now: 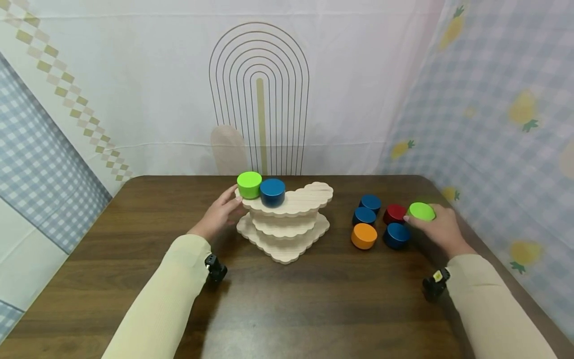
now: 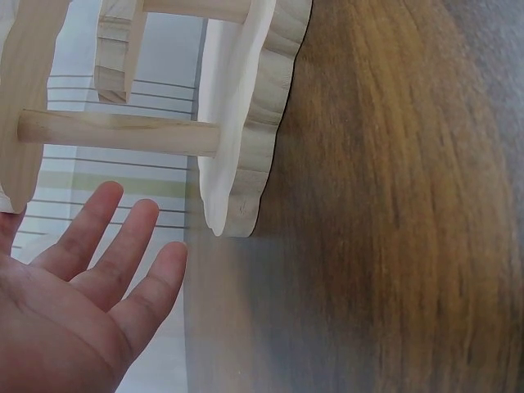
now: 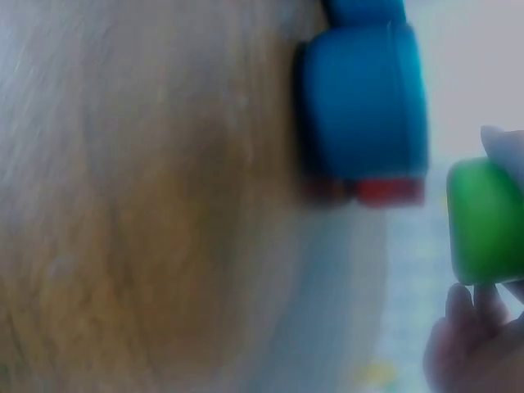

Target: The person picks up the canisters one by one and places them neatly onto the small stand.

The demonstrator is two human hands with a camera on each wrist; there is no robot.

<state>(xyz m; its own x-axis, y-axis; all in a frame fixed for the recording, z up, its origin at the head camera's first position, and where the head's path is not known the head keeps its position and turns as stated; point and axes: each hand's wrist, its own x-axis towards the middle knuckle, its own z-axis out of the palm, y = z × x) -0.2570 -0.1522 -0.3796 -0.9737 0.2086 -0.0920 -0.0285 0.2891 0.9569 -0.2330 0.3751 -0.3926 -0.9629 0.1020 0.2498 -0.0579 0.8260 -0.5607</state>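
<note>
Green block (image 1: 421, 211) is gripped by the right hand (image 1: 437, 228); right wrist view shows it clear of the table (image 1: 287, 309), unclear from head view. Left hand (image 1: 220, 213) is loosely spread beside the wooden stand (image 1: 291, 202); only left wrist view shows its posts (image 2: 119, 131). Count: on stand, another green block (image 1: 249, 185), one blue block (image 1: 272, 193); on table, three blue blocks (image 1: 396, 236), one red block (image 1: 394, 214), one orange block (image 1: 364, 236).

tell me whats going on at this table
A person's right hand is holding a green cylinder at the right of the table, beside three blue cylinders, a red cylinder and an orange cylinder. The left hand is at the left edge of a tiered wooden stand. Another green cylinder and a single blue cylinder stand side by side on its top tier.
</note>
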